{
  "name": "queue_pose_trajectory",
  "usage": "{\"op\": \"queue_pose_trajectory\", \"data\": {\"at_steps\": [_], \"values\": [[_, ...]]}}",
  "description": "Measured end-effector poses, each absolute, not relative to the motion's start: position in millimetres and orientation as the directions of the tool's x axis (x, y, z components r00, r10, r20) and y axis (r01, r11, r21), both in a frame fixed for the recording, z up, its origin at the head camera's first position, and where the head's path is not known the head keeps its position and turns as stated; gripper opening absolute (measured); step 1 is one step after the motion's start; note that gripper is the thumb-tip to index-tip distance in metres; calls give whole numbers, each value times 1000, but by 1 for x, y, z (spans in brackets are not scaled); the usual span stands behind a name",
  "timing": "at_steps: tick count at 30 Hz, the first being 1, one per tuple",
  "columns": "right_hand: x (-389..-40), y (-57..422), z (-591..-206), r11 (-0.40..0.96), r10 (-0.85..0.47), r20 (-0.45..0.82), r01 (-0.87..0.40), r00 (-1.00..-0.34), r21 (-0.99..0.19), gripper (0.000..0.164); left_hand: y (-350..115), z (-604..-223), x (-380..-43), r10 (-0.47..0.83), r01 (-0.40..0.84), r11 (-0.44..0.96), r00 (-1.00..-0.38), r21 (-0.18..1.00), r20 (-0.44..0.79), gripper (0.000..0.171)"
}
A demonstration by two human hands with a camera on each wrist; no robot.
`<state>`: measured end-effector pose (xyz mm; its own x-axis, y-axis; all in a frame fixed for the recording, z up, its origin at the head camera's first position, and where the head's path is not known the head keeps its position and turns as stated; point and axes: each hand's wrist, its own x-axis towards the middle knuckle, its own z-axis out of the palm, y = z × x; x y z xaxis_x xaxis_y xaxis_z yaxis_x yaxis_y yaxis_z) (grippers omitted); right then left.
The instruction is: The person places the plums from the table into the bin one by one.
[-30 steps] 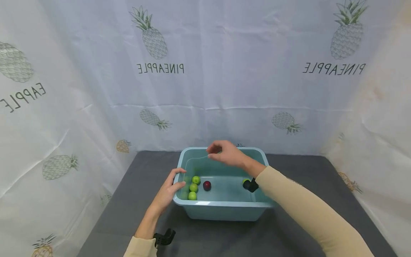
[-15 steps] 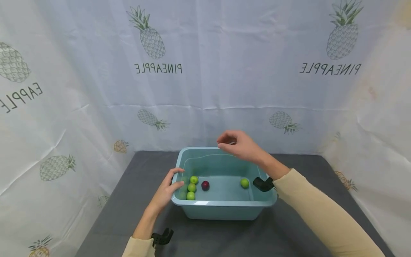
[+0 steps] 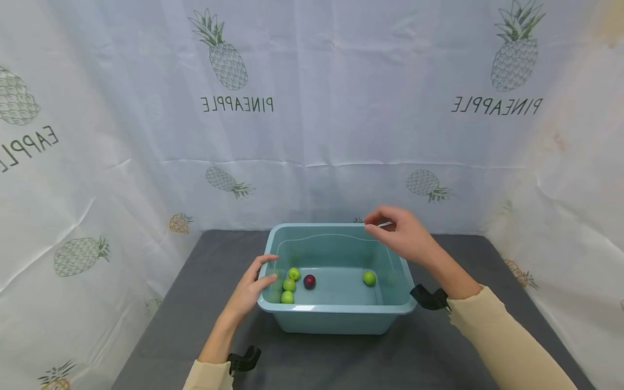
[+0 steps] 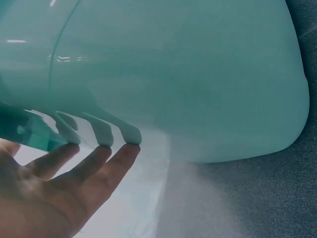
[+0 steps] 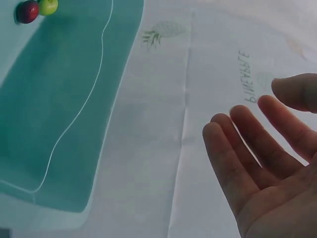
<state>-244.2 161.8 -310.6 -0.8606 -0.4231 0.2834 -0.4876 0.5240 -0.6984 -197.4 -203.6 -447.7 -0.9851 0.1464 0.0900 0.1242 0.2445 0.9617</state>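
A light blue-green plastic basin sits on the dark tabletop. My left hand holds its left rim; in the left wrist view the fingertips touch the outer wall. Inside, on the left, several small green fruits lie in a row, among them a middle green fruit. Beside them lies a dark red fruit. A lone green fruit rests toward the right. Over the basin's back right rim my right hand hovers with loosely bent fingers, and its palm holds nothing in the right wrist view.
A dark grey table extends around the basin. Behind it and on both sides hangs a white cloth printed with pineapples and mirrored lettering. Each wrist wears a black camera mount, including the right mount.
My right hand has moved right, rising and then dropping a little, from over the basin's middle to its back right rim. This uncovered the lone green fruit. The left hand keeps its place on the rim.
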Motion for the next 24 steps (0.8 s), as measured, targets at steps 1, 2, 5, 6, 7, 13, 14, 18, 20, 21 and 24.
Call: {"op": "queue_pose_trajectory", "data": {"at_steps": [1,2,5,6,7,13,14,18,20,21,24], "values": [[-242,165,-312,537,-415,283,-484,-865,-691,23,-203,-448,-198,146,122,243,-985,962,88,43],[-239,169,-314,549,-405,280,-476,-870,-687,24,-203,-448,-198,144,120,243,-986,963,86,43],[-233,179,-320,568,-385,278,-464,-880,-680,25,-202,-448,-200,148,123,249,-985,961,88,44],[-231,182,-322,571,-378,279,-459,-883,-680,25,-202,-449,-200,152,127,251,-984,960,91,44],[-230,185,-324,575,-373,280,-457,-885,-679,25,-202,-449,-201,152,128,251,-984,959,92,45],[-223,200,-337,613,-342,288,-444,-895,-653,29,-200,-450,-201,170,128,243,-982,962,87,48],[-222,202,-339,617,-335,289,-440,-897,-652,30,-200,-450,-200,172,129,243,-981,961,88,48],[-218,211,-347,643,-310,317,-443,-896,-625,30,-200,-449,-198,178,131,240,-980,962,89,51],[-215,216,-352,661,-292,337,-444,-895,-605,29,-200,-449,-198,181,128,234,-980,964,86,53],[-214,219,-355,672,-284,346,-443,-894,-594,29,-200,-449,-198,181,125,229,-980,965,83,54],[-211,225,-363,692,-255,362,-431,-897,-579,28,-201,-448,-198,170,123,216,-982,969,86,54]]}}
